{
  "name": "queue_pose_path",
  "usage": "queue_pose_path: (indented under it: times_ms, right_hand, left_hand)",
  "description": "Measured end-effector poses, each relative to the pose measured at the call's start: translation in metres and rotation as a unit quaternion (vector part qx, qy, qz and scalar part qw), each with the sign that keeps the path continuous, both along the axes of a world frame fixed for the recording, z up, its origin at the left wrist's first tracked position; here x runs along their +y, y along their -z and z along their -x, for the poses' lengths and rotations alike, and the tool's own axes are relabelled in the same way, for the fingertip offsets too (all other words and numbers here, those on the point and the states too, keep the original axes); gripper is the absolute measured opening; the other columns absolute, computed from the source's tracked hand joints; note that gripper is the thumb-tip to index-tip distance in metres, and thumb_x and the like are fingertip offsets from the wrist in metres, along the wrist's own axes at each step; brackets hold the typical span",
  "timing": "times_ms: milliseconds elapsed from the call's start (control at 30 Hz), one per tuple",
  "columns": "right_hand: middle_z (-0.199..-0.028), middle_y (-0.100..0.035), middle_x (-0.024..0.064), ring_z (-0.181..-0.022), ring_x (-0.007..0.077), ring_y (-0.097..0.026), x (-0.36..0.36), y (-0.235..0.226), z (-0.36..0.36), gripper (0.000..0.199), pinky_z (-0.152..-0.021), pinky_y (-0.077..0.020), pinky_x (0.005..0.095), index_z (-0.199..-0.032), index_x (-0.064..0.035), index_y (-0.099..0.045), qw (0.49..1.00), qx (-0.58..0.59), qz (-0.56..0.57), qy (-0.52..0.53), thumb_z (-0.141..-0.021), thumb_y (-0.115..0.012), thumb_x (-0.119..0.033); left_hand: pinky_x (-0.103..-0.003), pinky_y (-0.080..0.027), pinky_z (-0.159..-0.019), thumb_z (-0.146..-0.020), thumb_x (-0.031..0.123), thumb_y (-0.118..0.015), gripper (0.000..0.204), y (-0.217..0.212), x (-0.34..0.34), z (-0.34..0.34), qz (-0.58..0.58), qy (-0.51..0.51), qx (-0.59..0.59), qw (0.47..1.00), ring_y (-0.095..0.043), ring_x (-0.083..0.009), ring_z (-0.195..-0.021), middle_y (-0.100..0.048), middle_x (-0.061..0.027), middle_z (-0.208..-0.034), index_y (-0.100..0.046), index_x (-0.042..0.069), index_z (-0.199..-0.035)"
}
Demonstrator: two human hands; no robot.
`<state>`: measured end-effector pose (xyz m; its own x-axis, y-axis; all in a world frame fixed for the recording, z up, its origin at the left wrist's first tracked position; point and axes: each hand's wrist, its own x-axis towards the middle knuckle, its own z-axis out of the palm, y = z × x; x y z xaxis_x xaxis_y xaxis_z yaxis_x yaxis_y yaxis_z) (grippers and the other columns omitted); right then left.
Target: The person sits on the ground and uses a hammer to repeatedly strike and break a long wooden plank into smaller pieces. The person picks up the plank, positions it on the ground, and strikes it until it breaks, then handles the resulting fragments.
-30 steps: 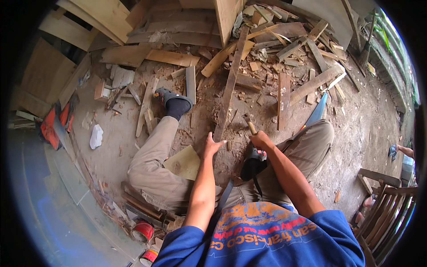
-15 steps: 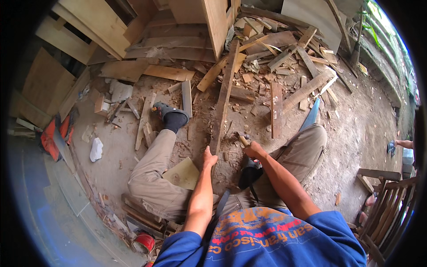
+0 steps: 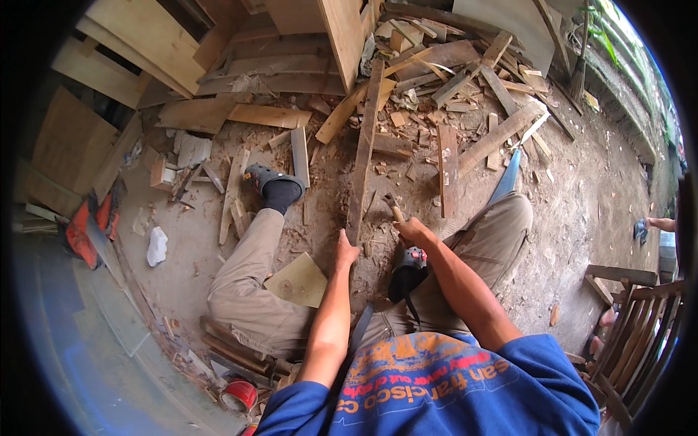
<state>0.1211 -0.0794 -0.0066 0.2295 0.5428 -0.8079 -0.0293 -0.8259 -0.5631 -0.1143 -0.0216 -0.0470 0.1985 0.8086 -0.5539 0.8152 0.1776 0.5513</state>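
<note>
A long, narrow wooden plank [image 3: 366, 138] stretches away from me between my legs, its near end by my left hand [image 3: 346, 251]. The fingers of that hand are closed around the plank's edge, with the thumb pointing forward along it. Just to the right, my right hand [image 3: 413, 231] grips a hammer [image 3: 396, 212] by its wooden handle. The hammer's dark head points away from me, close to the plank's right side but apart from it. My dark clog [image 3: 413, 256] sits below the right hand, and part of the handle is hidden inside the fist.
Scrap wood [image 3: 465, 73] lies piled at the far right. A blue-bladed handsaw [image 3: 506, 178] rests beside my right knee. Plywood panels [image 3: 145, 43] stand far left, a red can [image 3: 238, 396] near left, and a slatted wooden piece [image 3: 632, 341] at right. Another person's hand [image 3: 641, 227] shows at the right edge.
My right hand has moved slightly forward with the hammer, and its head now points farther away from me. My left hand stays on the plank. The whole view has shifted a little.
</note>
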Motion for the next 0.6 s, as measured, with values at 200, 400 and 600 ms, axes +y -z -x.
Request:
queue_pose_path:
  times_ms: [200,400,600]
  right_hand:
    - [-0.066,-0.061,0.0115,-0.055,0.0211,-0.057,-0.001,-0.003,0.000,0.040,-0.050,-0.0438,0.0382,-0.074,0.0035,-0.064,0.998,-0.043,-0.007,-0.035,-0.086,-0.060,-0.034]
    - [-0.065,-0.061,0.0125,-0.059,0.0222,-0.060,0.005,-0.012,0.001,0.039,-0.054,-0.0439,0.0398,-0.076,0.0048,-0.064,0.999,-0.037,-0.012,-0.015,-0.086,-0.057,-0.032]
    - [-0.057,-0.053,0.0095,-0.043,0.0206,-0.049,0.011,-0.002,0.005,0.040,-0.038,-0.0367,0.0393,-0.067,0.0015,-0.056,0.999,-0.008,-0.043,0.021,-0.091,-0.058,-0.030]
  left_hand:
    - [-0.039,-0.041,-0.103,-0.063,0.015,-0.076,0.093,-0.008,-0.011,0.006,0.029,0.009,0.040,0.999,-0.050,-0.0353,-0.124,-0.052,-0.0241,-0.132,-0.032,0.001,-0.143]
    - [-0.036,-0.038,-0.106,-0.065,0.010,-0.070,0.086,-0.006,-0.018,0.012,0.028,-0.025,0.012,0.999,-0.047,-0.0329,-0.128,-0.050,-0.0242,-0.135,-0.033,-0.003,-0.142]
    - [-0.040,-0.043,-0.100,-0.067,0.010,-0.068,0.074,0.013,-0.034,0.034,-0.017,-0.008,0.055,0.998,-0.052,-0.0360,-0.120,-0.056,-0.0240,-0.126,-0.041,0.001,-0.135]
